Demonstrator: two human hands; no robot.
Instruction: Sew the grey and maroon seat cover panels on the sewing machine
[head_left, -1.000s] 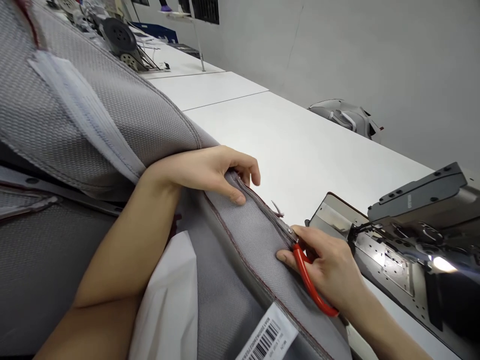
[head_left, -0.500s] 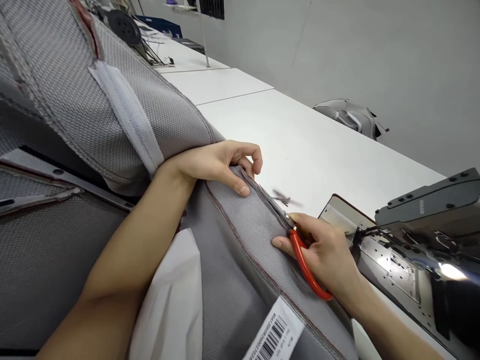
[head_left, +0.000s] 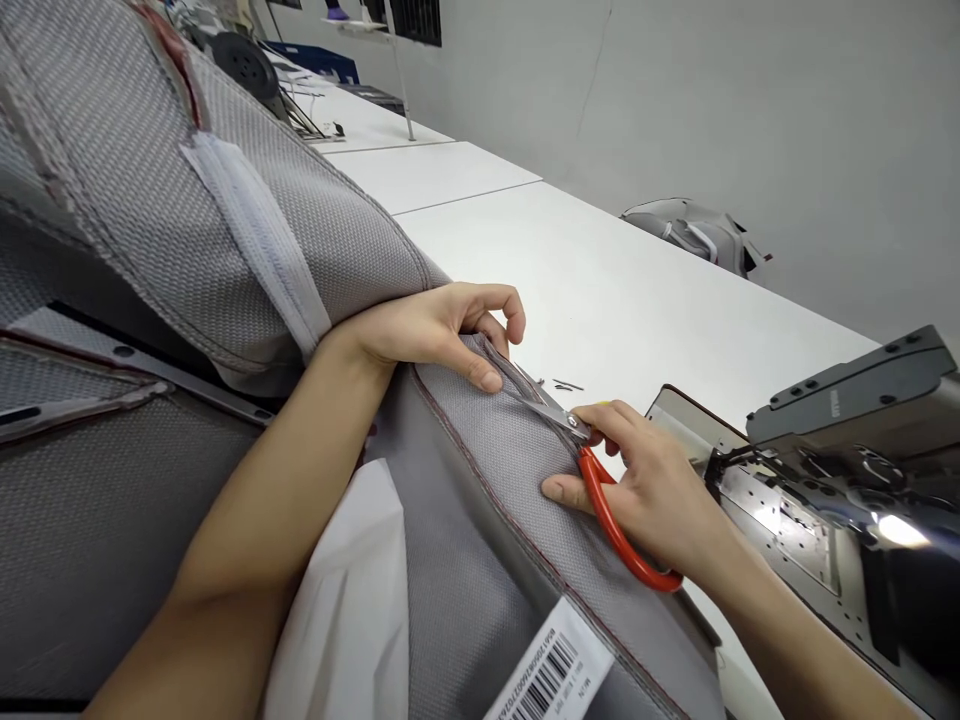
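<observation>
Red-handled scissors (head_left: 616, 530) are in my right hand (head_left: 649, 470), their blades lying across the seam edge and pointing toward my left thumb. The sewn grey fabric cover (head_left: 495, 450) has a dark red seam along its panel. My left hand (head_left: 454, 325) pinches the far end of this panel, thumb on top and some fingers behind the edge. A white barcode label (head_left: 556, 665) is attached at the lower seam. Dark trimmed scraps (head_left: 568, 385) lie on the table just past the edge.
A sewing machine (head_left: 847, 430) stands on the right, its lamp lit. The white table (head_left: 600, 280) runs along the wall. Another grey bundle (head_left: 694, 232) sits by the wall. Bulky grey fabric with a white strip (head_left: 259, 230) rises on the left.
The scissor blades have swung from along the edge to over the panel. The dark scraps, blurred in the air before, now lie on the table. My left hand has kept its hold.
</observation>
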